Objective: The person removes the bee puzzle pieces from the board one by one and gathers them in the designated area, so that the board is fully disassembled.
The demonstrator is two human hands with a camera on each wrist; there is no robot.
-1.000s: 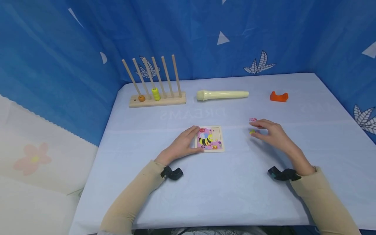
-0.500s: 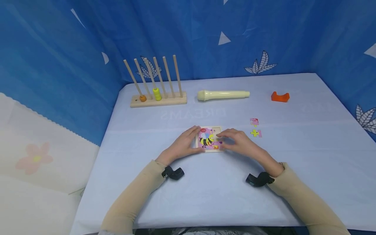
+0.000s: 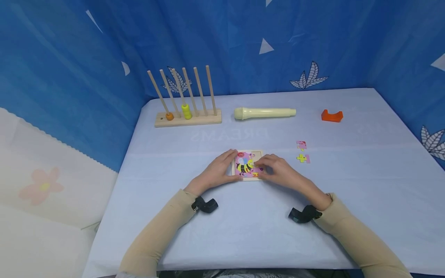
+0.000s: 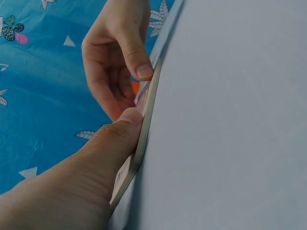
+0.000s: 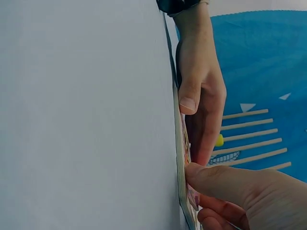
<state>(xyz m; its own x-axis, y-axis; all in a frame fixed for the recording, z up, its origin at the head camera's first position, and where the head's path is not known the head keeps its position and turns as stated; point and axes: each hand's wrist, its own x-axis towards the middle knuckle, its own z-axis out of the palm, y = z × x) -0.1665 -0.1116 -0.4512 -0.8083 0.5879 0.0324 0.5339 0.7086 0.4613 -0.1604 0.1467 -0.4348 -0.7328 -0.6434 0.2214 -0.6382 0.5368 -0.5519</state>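
A square wooden jigsaw puzzle with a bee picture lies flat on the table. My left hand holds its frame along the left side, thumb at the near edge and fingers at the far edge. Over the right part of the puzzle, my right hand has thumb and fingers close together. In the right wrist view they pinch a small pinkish puzzle piece, tilted against the board. Bare wood shows in the puzzle's upper right. Two loose pieces, a pink piece and a yellow-and-pink piece, lie to the right.
At the back left stands a wooden peg rack with orange and yellow beads. A pale yellow tube lies behind the puzzle, and an orange curved block sits at the back right. Blue curtain hangs behind the table.
My right hand has moved left from above the loose pieces to the puzzle's right side, and its fingers have lowered slightly there. The left hand has stayed on the frame.
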